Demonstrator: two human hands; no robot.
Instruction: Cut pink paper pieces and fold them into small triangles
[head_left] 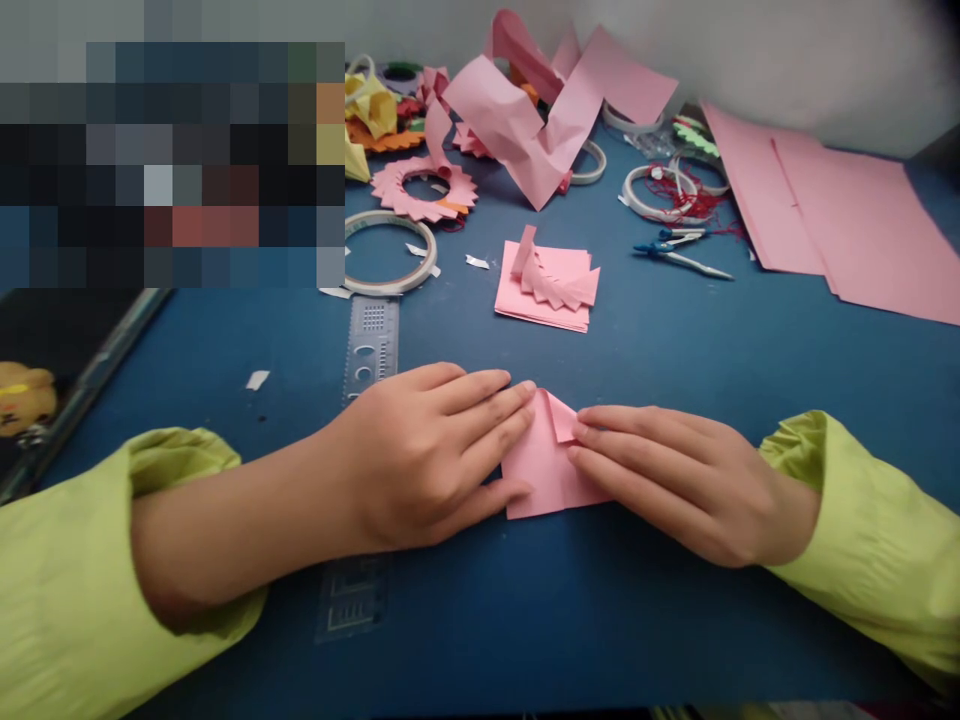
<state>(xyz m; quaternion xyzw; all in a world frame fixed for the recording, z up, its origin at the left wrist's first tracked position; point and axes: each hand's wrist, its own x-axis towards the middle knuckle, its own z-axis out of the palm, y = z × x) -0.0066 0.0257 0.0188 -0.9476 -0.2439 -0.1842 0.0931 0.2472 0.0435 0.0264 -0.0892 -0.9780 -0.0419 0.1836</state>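
A small pink paper square [541,468] lies on the blue table [675,360] just in front of me, with one corner folded over. My left hand [431,455] lies flat on its left side, fingers stretched out and pressing it down. My right hand [675,480] lies flat on its right side, fingertips pressing the folded flap. Both sleeves are yellow-green.
A clear ruler [369,345] lies under my left forearm. Behind are a stack of pink squares with a folded chain [547,285], tape rolls [390,250], a pink folded ring [424,188], crumpled pink paper [525,110], a compass [679,255] and pink sheets [847,215] at right.
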